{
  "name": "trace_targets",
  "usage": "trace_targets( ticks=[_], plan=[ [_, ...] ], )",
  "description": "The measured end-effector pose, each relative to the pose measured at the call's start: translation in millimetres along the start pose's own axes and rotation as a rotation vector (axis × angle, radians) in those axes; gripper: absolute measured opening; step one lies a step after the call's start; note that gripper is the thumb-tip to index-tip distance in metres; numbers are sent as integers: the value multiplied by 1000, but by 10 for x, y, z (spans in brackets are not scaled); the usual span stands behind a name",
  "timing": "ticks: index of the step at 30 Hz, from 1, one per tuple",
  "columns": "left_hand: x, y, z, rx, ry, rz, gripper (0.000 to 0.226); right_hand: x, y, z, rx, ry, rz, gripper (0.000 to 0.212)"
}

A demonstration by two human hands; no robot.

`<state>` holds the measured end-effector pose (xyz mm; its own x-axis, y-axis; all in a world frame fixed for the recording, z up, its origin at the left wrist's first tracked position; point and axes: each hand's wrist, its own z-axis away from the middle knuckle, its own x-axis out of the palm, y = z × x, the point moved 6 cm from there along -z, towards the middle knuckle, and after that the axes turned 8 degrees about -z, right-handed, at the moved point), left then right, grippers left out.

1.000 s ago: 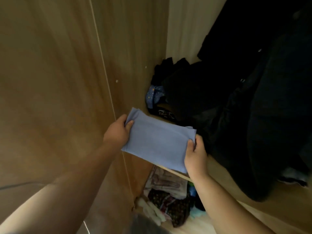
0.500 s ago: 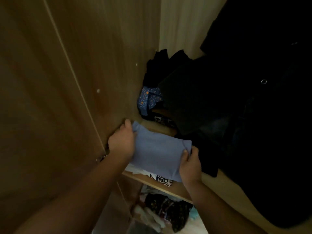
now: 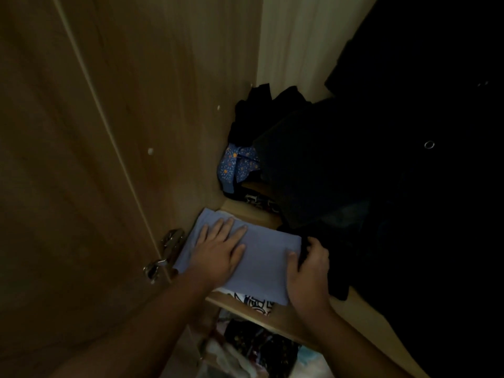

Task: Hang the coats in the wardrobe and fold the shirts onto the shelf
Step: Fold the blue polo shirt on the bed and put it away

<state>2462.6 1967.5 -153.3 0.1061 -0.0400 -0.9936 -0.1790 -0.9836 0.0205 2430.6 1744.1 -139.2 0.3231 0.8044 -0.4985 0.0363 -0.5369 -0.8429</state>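
A folded light blue shirt [image 3: 261,264] lies on the wooden shelf [image 3: 289,320], on top of a white printed shirt [image 3: 252,304] whose edge sticks out at the front. My left hand [image 3: 221,251] rests flat on the blue shirt with fingers spread. My right hand [image 3: 306,271] sits at the shirt's right edge, thumb on the blue cloth, fingers curled against dark fabric beside it. Dark coats [image 3: 409,159] hang at the right and drape onto the shelf.
The wardrobe's wooden side wall [image 3: 163,105] and door with metal hinges [image 3: 166,252] stand at the left. A blue patterned garment [image 3: 237,165] and black clothes are piled at the shelf's back. More clothes [image 3: 259,347] fill the compartment below.
The blue shirt went from being held in the air to lying on the shelf pile. My left hand let go of its edge and now lies flat on top.
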Motion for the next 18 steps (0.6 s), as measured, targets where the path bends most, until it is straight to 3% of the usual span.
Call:
trace_targets(
  ticks=[2,4,8,18],
  plan=[
    [26,9,-35,-17,-22,-26,69,4,-270,82,-310,5,303,44],
    [34,13,-45,-21,-25,-38,68,179,-419,191,-503,-156,496,50],
    [72,-62,-72,7,-55,11,67,466,-98,234,-334,-403,579,69],
    [105,-97,-99,55,-108,76,77,455,53,270,-252,-452,500,69]
  ],
)
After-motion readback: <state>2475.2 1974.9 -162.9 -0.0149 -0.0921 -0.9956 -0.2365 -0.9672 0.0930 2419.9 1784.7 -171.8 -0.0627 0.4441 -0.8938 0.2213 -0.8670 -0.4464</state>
